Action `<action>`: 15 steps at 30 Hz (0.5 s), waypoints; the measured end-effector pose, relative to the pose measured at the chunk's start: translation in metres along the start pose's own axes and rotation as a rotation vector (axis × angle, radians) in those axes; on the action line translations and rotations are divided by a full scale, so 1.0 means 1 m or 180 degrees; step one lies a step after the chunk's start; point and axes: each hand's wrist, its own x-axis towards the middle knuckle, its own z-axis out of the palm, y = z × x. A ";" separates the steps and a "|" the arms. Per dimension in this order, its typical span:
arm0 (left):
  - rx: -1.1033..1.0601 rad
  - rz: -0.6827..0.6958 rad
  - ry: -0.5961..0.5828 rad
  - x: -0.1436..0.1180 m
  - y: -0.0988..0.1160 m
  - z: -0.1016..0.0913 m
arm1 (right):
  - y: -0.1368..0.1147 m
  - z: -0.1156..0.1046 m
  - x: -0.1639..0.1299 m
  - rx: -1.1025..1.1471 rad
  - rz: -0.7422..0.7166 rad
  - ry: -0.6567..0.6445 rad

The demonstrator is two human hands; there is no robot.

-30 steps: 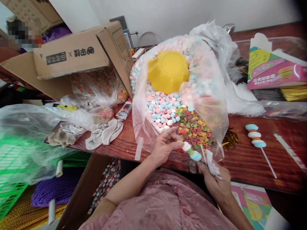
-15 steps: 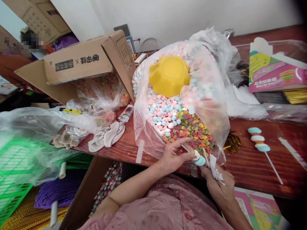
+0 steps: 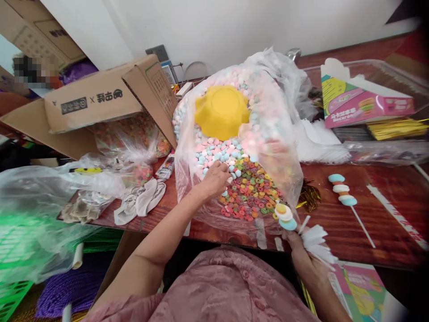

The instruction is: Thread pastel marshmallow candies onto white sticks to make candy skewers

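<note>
My left hand (image 3: 214, 178) reaches into the big clear plastic bag (image 3: 288, 147), fingers closed over the pink, blue and white round candies (image 3: 217, 150) beside the coloured ring candies (image 3: 253, 190). My right hand (image 3: 303, 250) grips a bundle of white sticks (image 3: 317, 241) and one stick threaded with a yellow ring, a white piece and a blue piece, the candy skewer (image 3: 284, 215). A yellow bowl (image 3: 221, 111) lies upside down on the candy heap.
A finished candy skewer (image 3: 342, 190) lies on the brown table (image 3: 368, 223) to the right. A pink macaron box (image 3: 362, 105), gold ties (image 3: 395, 127), an open cardboard box (image 3: 100, 100), white gloves (image 3: 140, 201) and a green crate (image 3: 16, 250) surround the bag.
My left hand left the skewer and moved up into the bag onto the round candies. My right hand stays low with the sticks and skewer. The camera shifted slightly.
</note>
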 end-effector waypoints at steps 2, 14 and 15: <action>0.0008 -0.0080 0.0027 -0.007 0.002 0.001 | -0.004 -0.001 -0.002 -0.0275 -0.0146 0.0039; -0.0076 -0.0312 0.0055 -0.004 0.003 0.007 | 0.010 0.000 -0.006 -0.0659 -0.1058 0.0136; -0.0086 -0.0334 0.0053 -0.003 0.003 0.007 | 0.013 0.000 -0.007 -0.0680 -0.1096 0.0128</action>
